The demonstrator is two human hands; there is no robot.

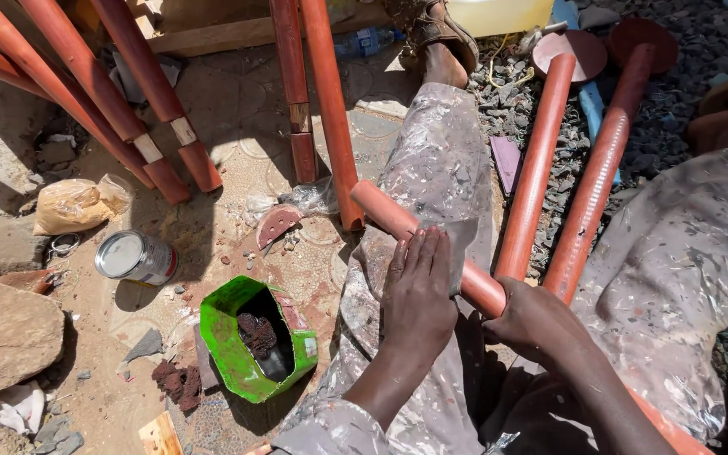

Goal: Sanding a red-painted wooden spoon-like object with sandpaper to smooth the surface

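— Where is the red pole [398,221] found?
— It is laid across the paint-spattered trousers [440,168]. It is gripped by the right hand [532,318], while a grey sanding sheet [458,240] is pressed flat against it by the left hand [419,291].
— And nearby?
— A cut green can [242,358] is seen on the ground.

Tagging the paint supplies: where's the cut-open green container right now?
In the head view the cut-open green plastic container lies on the ground at lower centre-left, beside the person's left forearm, with the silver metal tin just up-left of it.
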